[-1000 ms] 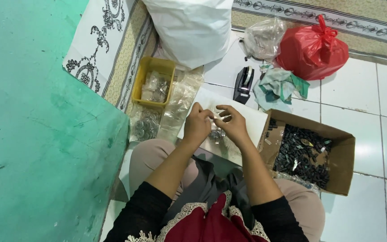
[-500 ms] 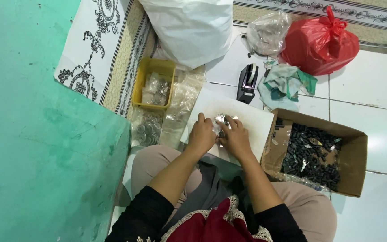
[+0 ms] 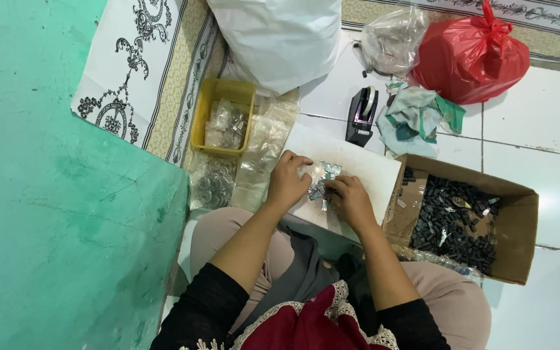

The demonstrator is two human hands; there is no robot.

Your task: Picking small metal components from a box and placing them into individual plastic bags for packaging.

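While both grip one foil packet: left hand, right hand pinched shut

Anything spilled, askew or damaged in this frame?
Nothing spilled. The cardboard box of small black parts sits askew to the floor tiles. A cloth lies crumpled beside the tape dispenser. Both hands, left and right, work a silvery packet.

Crumpled silvery foil packet lies on the white board

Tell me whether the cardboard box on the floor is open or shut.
Open. The cardboard box has its flaps turned out, and the small dark pieces heaped inside show from above.
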